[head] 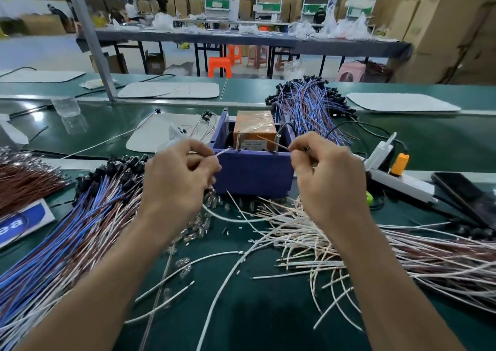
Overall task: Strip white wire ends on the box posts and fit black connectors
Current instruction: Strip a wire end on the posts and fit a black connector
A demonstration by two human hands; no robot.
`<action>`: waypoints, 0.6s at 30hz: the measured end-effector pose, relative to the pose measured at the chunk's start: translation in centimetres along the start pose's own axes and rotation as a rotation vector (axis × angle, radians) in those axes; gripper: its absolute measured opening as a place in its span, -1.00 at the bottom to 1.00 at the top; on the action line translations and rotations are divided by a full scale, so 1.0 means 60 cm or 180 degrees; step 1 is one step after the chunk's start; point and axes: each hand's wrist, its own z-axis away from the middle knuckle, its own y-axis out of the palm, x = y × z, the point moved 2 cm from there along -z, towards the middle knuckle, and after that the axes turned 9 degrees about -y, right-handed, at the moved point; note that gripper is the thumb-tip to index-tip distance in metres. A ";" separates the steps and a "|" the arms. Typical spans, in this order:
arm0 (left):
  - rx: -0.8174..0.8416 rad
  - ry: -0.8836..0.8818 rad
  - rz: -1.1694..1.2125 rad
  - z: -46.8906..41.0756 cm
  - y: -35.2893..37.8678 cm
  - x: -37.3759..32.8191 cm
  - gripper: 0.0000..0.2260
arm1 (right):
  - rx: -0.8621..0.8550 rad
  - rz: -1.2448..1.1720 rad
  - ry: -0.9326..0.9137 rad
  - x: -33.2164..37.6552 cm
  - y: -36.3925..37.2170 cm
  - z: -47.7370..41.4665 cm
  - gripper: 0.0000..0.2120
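Our left hand (179, 181), fingers curled, pinches a thin white wire (223, 152). Our right hand (330, 181) pinches a thin pale-brown wire (271, 142) and a small black connector (306, 149). Both hands are raised at the blue plastic box (252, 173) on the green tabletop (241, 310). The blue-and-white card (24, 223) at left reads "ea"; the box label is too small to read.

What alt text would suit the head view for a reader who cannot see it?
Two bare hands work at a blue box on a green bench: the left hand pinches a white wire and the right hand pinches a thin wire, both ends reaching toward the box. Around it lie loose white wires and blue-and-brown bundles.
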 end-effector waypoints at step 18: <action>-0.0482 -0.0235 0.0323 -0.028 0.060 0.012 -0.83 | -0.0351 -0.0178 0.0389 -0.054 0.025 0.000 -0.92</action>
